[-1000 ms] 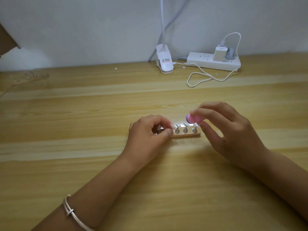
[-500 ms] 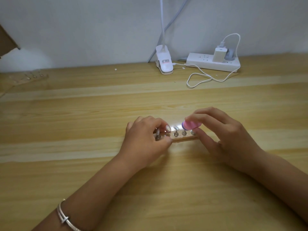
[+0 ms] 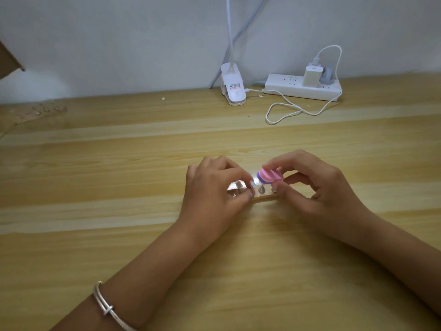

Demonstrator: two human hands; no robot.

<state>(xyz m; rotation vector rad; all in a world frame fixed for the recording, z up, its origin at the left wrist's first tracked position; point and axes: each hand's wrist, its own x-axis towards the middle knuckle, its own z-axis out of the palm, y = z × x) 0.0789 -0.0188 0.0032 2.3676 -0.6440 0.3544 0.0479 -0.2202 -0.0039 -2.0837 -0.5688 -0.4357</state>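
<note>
1. Here, the left hand (image 3: 214, 189) has its fingers curled. Its forefinger and thumb pinch the left part of a pale, flat strip (image 3: 263, 197) set with small silver metal studs (image 3: 261, 188).
2. The strip lies on the light wooden counter (image 3: 143, 235), directly between the two hands.
3. The right hand (image 3: 327, 187) pinches a small round pink-and-purple layered piece (image 3: 270, 176), forefinger above and thumb below. Its other fingers are loosely curled behind.
4. The pink-and-purple piece is tilted and sits just above the right end of the strip, close to the left hand's fingertips. Whether it touches the studs cannot be told.
5. The right thumb tip rests at the strip's right end, just beside a stud.
6. A thin silver bangle (image 3: 107, 306) circles the left wrist, well behind the left hand on the person's side.
7. Well beyond the hands, by the wall, stands a white clip-on lamp base (image 3: 233, 90). To its right is a long white power strip (image 3: 303, 90) with a white charger block (image 3: 312, 76) plugged in.
8. A thin white cable (image 3: 284, 111) loops on the counter in front of the power strip.
9. Far to the left of the left hand, near the wall, lies a second clear strip with metal studs (image 3: 38, 110).
</note>
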